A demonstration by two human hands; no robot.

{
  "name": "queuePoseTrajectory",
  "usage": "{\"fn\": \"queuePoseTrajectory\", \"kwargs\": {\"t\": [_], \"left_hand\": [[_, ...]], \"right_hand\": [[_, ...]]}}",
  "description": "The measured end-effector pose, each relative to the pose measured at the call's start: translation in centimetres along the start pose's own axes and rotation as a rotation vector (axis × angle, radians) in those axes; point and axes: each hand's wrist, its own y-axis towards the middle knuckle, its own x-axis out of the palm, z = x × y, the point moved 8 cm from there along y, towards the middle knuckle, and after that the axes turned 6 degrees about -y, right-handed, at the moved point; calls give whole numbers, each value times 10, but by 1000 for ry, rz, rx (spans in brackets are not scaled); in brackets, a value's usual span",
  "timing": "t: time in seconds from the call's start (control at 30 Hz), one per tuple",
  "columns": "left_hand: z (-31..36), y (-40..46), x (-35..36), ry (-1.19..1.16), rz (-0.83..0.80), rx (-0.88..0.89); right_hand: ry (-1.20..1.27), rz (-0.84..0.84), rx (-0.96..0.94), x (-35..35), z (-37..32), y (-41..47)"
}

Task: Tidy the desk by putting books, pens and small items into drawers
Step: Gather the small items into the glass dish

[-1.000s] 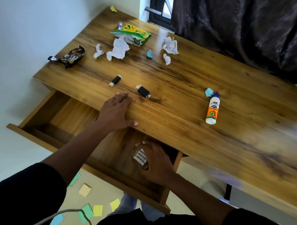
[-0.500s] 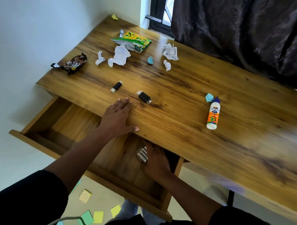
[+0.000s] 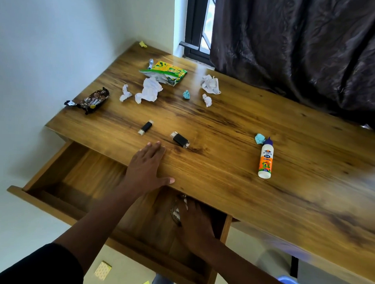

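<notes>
Both hands sit at the front of the wooden desk (image 3: 235, 143): the left hand (image 3: 148, 169) lies flat and spread on the desktop edge, holding nothing, while the right hand (image 3: 195, 224) reaches down into the open drawer (image 3: 92, 174), its fingers on a small clear, silvery item (image 3: 176, 212) that is blurred and half tucked under the desktop, so what it is and whether the fingers are closed on it cannot be told. Otherwise the drawer shows only bare wood. On the desktop lie a green and yellow snack bag (image 3: 166, 72), a glue bottle (image 3: 266, 160) on its side with a blue paper ball (image 3: 259, 138) beside its cap, a dark biscuit wrapper (image 3: 93, 100), crumpled white papers (image 3: 149, 90), and two black USB sticks (image 3: 180, 139) just beyond the left fingertips. Sticky notes (image 3: 103, 270) lie on the floor, partly cut off.
</notes>
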Motion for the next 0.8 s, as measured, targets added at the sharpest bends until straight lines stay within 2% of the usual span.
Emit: {"fn": "queuePoseTrajectory", "kwargs": {"t": [0.13,0.23,0.4,0.5,0.7,0.8], "left_hand": [[-2,0,0,13,-8,10],[1,4,-14,-89,52,7],[-7,21,-60,-251,344,-67],[-19,35,-80,-228,432,-111],[-36,59,-93,-186,469,-175],[-45,71,-91,-166,436,-220]], "right_hand": [[18,128,-156,-34,-25,-12],[139,156,-167,-73,-34,-8],[225,334,-64,-144,-26,35],[197,421,-10,-163,-15,74],[108,476,47,-178,1,135],[40,414,68,-179,1,153]]}}
